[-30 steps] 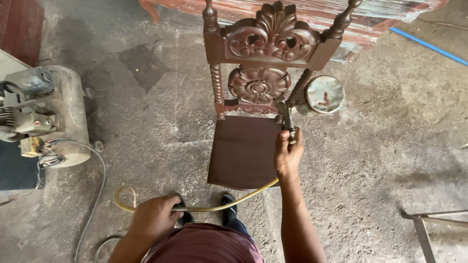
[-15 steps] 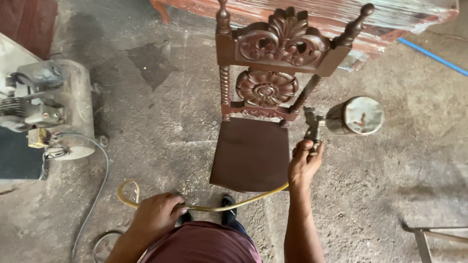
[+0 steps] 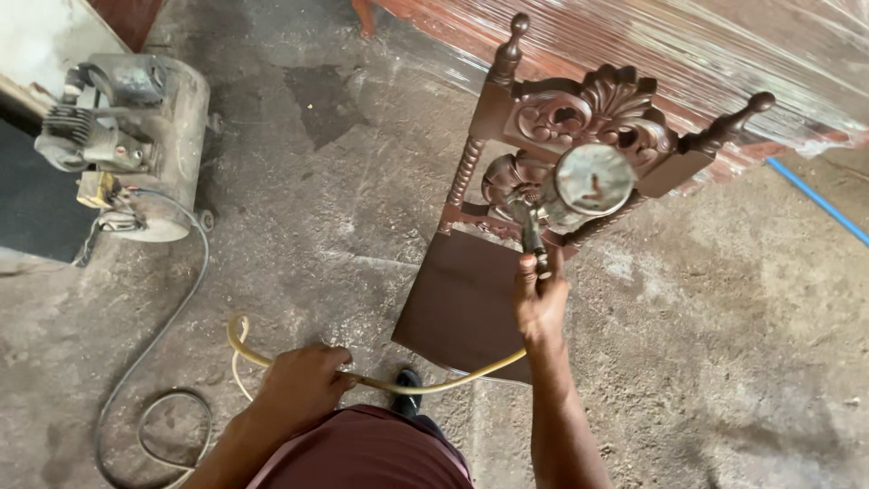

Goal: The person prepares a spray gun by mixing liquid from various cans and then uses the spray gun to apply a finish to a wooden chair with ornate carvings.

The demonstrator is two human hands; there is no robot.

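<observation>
Head view: the right hand [image 3: 540, 303] grips a spray gun [image 3: 579, 195] aimed at the carved chair [image 3: 507, 226] on the floor; the left hand [image 3: 303, 385] clasps the yellow hose [image 3: 434, 385]. Slack hose could snag the chair leg, jerking the gun.

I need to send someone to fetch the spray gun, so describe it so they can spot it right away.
Find the carved dark wooden chair on the concrete floor. The right hand holds the spray gun over its seat, in front of the carved back. It alone has a round metal cup on top and a yellowish hose trailing from it to the left hand.
</observation>
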